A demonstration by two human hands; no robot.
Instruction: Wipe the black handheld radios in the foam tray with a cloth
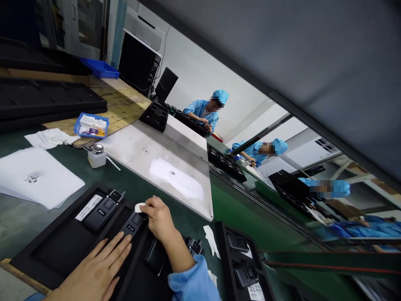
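In front of me a black foam tray (pixel 46 246) holds several black handheld devices that look like two-way radios. My left hand (pixel 97 267) lies flat with fingers stretched over the lower end of the middle device (pixel 130 228). At that device's top end, my right hand (pixel 158 217) pinches a small white wipe (pixel 139 207) against it. A second device (pixel 103 211) lies in the tray to the left, beside a white label strip (pixel 88 207). Partly hidden under my right forearm is another black device (pixel 155 254).
Beyond the tray stand a small white pump bottle (pixel 97 156) and a blue box (pixel 92 125) of odds and ends. White sheets (pixel 40 177) lie left. Another tray (pixel 226 259) with devices sits right, near a crumpled tissue (pixel 211 241). Several co-workers sit along the green line; a dark panel hangs overhead.
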